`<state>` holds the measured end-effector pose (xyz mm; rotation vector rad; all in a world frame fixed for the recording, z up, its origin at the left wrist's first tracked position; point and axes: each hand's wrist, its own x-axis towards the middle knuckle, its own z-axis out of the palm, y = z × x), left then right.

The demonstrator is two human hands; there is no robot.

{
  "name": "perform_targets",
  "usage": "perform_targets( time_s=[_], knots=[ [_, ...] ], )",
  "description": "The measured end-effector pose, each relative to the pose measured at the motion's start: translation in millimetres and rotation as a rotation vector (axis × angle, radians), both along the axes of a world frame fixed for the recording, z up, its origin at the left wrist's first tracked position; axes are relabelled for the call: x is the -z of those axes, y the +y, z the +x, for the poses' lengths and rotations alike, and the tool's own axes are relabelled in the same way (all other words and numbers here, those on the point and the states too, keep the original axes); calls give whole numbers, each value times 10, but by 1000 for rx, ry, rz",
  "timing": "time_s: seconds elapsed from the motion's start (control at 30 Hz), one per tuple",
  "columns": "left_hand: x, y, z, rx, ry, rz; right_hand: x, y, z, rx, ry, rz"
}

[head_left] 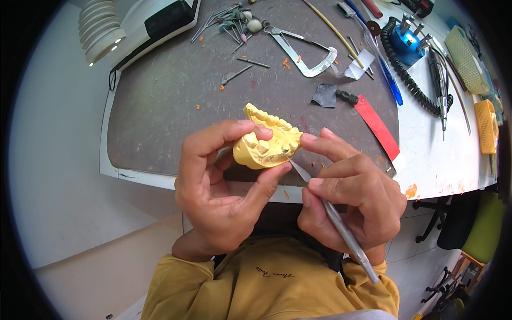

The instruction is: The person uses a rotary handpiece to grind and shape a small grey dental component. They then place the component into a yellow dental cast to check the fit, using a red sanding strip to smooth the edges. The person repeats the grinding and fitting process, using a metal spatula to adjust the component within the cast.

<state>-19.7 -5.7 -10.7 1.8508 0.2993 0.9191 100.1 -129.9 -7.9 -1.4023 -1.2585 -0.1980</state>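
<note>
Above the near edge of the bench, a yellow plaster dental model [248, 154] with a curved row of teeth is held up in my left hand [213, 186]. My left thumb presses its near side while the fingers curl over the far side. My right hand [354, 194] grips a silver craft knife [341, 229] like a pen. The blade's tip meets the model's near side beside a dark greyish spot, close to my left thumb. One right fingertip rests against the model's right end.
A dark mat [160, 128] covers the bench. On it lie several rotary burs [232, 24], a metal caliper gauge [301, 50], a red strip [376, 125] and orange scraps. Rightward are a blue bur holder [408, 42], a handpiece [440, 80] and baskets [485, 125]; a white ribbed hose [101, 32] hangs upper left.
</note>
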Motion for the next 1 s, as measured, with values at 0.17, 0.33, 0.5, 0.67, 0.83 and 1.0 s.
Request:
perform_targets(
  time_s=[0.17,0.33,0.5,0.67,0.83,1.0],
  knots=[
    [21,-4,-11,1,-11,30,-4,12,-1,4,-7,0],
    [47,13,7,24,-84,53,5,17,-2,9,-16,7],
    [49,20,4,31,-68,47,14,25,-3,15,-3,7],
    [43,15,-1,33,-58,32,12,21,-17,24,27,8],
    [34,10,-1,28,-44,-1,11,15,-17,21,49,8],
    [0,-38,-3,-22,7,-52,35,15,-8,21,51,25]
  ],
)
